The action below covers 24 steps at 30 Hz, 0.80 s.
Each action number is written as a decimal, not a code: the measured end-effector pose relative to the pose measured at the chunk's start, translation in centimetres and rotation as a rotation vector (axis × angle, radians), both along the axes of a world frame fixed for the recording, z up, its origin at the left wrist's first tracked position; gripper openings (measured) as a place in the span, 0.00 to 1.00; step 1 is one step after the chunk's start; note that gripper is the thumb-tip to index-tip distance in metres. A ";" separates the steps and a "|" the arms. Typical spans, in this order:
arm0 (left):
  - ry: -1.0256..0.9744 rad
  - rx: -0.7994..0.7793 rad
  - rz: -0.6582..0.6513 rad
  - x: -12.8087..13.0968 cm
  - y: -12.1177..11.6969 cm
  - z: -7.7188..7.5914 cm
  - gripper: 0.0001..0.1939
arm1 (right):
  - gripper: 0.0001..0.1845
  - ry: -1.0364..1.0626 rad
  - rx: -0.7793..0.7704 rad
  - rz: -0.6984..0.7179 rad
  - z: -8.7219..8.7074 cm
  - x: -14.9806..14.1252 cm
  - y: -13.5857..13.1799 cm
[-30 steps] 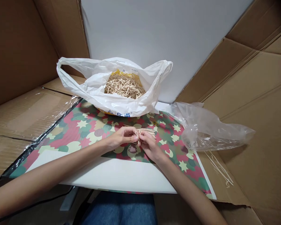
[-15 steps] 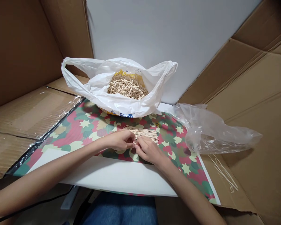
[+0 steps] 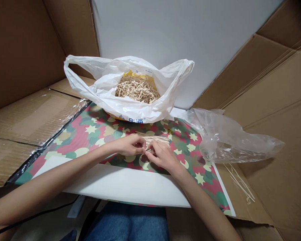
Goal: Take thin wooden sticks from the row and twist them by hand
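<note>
Fingertips meet over the patterned sheet, where my left hand [image 3: 131,144] and my right hand [image 3: 161,154] pinch a small pale strip [image 3: 145,149] between them. The strip looks like a thin cord or twisted paper, partly covered by the fingers. Just behind the hands lies a row of thin pale sticks [image 3: 154,138], side by side on the sheet; my hands hide its near part. Farther back stands a white plastic bag [image 3: 140,112], open at the top, full of short knotted pale pieces [image 3: 137,88].
A camouflage-patterned sheet [image 3: 90,139] covers the table, with a white strip [image 3: 115,184] along its front. At right lie a crumpled clear plastic bag [image 3: 235,144] and a few loose pale strands [image 3: 240,184]. Cardboard walls [image 3: 271,100] stand at both sides.
My hands stay together at nearly the same spot, with the fingers opened out a little more around the pale strip. The view has shifted slightly.
</note>
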<state>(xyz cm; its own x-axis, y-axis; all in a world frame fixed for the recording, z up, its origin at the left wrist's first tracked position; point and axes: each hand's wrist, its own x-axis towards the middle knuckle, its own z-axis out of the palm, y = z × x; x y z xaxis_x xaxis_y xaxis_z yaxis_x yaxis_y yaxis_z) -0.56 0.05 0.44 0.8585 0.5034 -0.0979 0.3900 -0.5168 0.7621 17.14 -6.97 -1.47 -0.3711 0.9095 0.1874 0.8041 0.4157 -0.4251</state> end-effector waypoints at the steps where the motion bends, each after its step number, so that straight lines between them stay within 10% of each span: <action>1: 0.010 -0.006 -0.004 0.0 0.0 -0.1 0.09 | 0.04 0.006 -0.014 0.003 0.1 0.1 0.1; 15: -0.188 -0.242 0.097 0.2 0.0 -0.3 0.10 | 0.09 0.341 -0.203 -0.024 -0.4 0.1 0.1; 24: -0.274 -0.063 0.144 0.4 -0.5 -0.7 0.13 | 0.10 0.607 -0.335 -0.072 -0.1 0.5 0.4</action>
<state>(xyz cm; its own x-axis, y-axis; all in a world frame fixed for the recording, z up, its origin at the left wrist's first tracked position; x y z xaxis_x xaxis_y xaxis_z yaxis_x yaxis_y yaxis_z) -0.18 -0.44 -0.23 0.7778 0.6217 0.0921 0.2316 -0.4198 0.8776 17.62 -6.54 -1.59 -0.2260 0.9730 0.0479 0.4046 0.1384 -0.9040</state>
